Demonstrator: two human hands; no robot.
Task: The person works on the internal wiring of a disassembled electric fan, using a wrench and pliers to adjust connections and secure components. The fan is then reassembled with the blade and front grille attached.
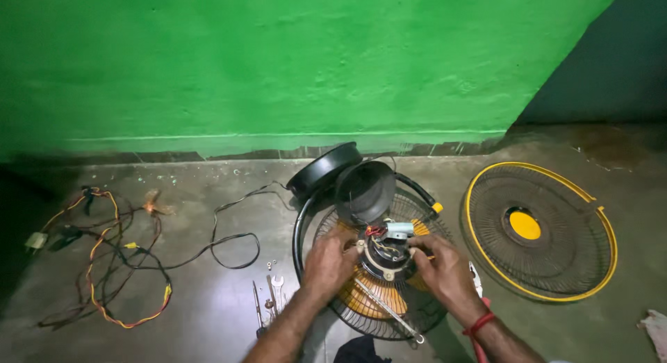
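Fingers of the right hand pinch the rim of the exposed fan motor, left hand clamped on its other side — motor sits on the rear grille, on the floor. Disassembly approx. halfway, by the look: front guard already off at right, rear cover lifted behind; wrenches and loose wires lie left.
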